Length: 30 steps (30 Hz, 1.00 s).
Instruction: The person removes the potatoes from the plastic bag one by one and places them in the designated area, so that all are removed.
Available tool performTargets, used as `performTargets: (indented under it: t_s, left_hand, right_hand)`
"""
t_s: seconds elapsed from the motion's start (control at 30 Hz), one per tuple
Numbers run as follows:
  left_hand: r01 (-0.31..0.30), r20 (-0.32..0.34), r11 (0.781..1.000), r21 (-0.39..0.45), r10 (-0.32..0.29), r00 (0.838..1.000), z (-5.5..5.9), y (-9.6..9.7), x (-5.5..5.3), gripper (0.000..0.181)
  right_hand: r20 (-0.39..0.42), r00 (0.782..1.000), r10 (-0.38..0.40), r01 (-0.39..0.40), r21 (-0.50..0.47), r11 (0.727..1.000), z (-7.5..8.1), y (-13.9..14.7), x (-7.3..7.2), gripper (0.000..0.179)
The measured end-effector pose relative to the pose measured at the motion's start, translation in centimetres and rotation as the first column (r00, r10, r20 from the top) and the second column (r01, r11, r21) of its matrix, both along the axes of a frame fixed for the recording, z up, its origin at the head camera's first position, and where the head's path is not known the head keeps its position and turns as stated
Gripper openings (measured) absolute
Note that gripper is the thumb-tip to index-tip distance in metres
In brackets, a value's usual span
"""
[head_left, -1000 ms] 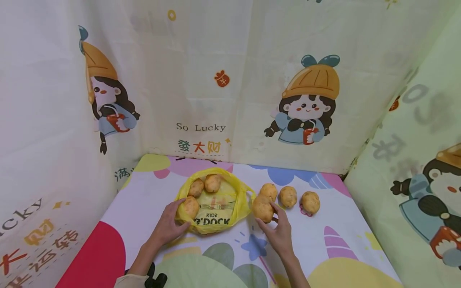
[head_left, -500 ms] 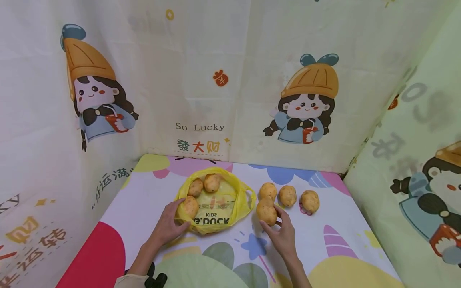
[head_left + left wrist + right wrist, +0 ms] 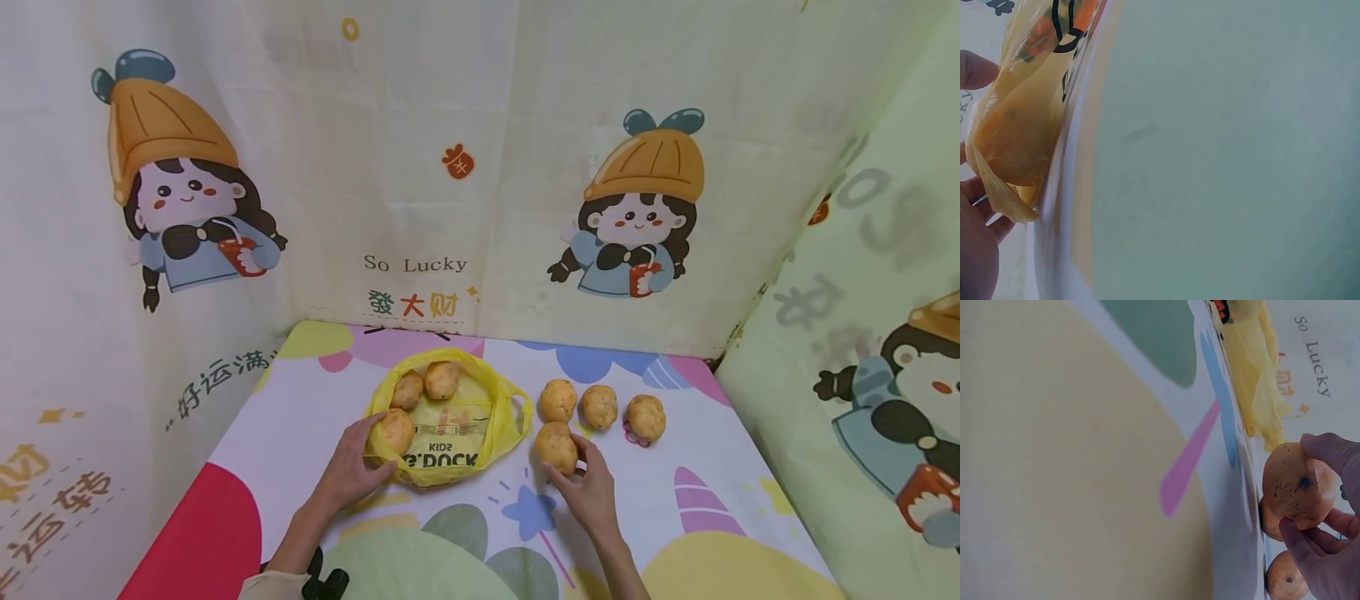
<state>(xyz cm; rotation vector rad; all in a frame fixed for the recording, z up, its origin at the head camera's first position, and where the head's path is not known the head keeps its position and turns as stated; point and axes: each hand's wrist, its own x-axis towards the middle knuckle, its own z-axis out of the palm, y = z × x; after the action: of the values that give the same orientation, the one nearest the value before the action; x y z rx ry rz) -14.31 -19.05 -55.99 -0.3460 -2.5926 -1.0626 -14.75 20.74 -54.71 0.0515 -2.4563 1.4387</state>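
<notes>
A yellow plastic bag (image 3: 491,433) lies with its mouth spread on the table, and 3 potatoes (image 3: 442,380) sit inside along its left and back. My left hand (image 3: 354,462) holds the bag's left rim, thumb in front and fingers at the side, beside the nearest potato (image 3: 397,430). To the right of the bag, my right hand (image 3: 591,487) grips a potato (image 3: 557,448) between thumb and fingers. In the right wrist view that gripped potato (image 3: 1297,484) shows dark specks. The left wrist view shows the bag (image 3: 1019,125) with a rounded potato shape through its film.
Behind the right hand stand 3 loose potatoes in a row: one at the left (image 3: 558,401), one in the middle (image 3: 599,407) and one at the right (image 3: 646,418). The printed tablecloth (image 3: 465,550) meets cloth walls (image 3: 510,208) at the back and sides.
My right hand has moved slightly right and toward me with its potato, away from the bag handle. The left hand and the bag stay where they were.
</notes>
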Motion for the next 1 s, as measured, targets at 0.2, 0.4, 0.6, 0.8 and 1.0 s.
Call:
performTargets:
  t_s: [0.2, 0.4, 0.6, 0.8, 1.0]
  left_hand:
    - [0.005, -0.011, 1.0, -0.001, -0.005, 1.0, -0.14, -0.03, -0.08, 0.078]
    - [0.007, -0.022, 1.0, -0.003, -0.007, 1.0, -0.3, -0.1, -0.09, 0.078]
    - [0.006, -0.019, 1.0, -0.004, -0.006, 1.0, -0.31, -0.08, -0.07, 0.078]
    - [0.006, -0.017, 1.0, 0.001, -0.006, 1.0, -0.28, -0.09, -0.07, 0.078]
    - [0.003, -0.004, 1.0, -0.004, -0.003, 1.0, -0.24, -0.12, -0.05, 0.079]
  right_hand:
    - [0.074, 0.997, -0.027, 0.025, 0.027, 0.999, 0.13, 0.04, 0.04, 0.074]
    - [0.115, 0.993, -0.036, 0.029, 0.064, 0.997, 0.04, 0.14, 0.07, 0.074]
    - [0.134, 0.99, -0.034, 0.023, 0.083, 0.996, 0.15, 0.22, 0.0, 0.077]
    - [0.118, 0.992, -0.049, 0.036, 0.106, 0.994, 0.34, 0.26, 0.18, 0.079]
    - [0.088, 0.995, -0.051, 0.043, 0.09, 0.995, 0.59, 0.23, 0.28, 0.078]
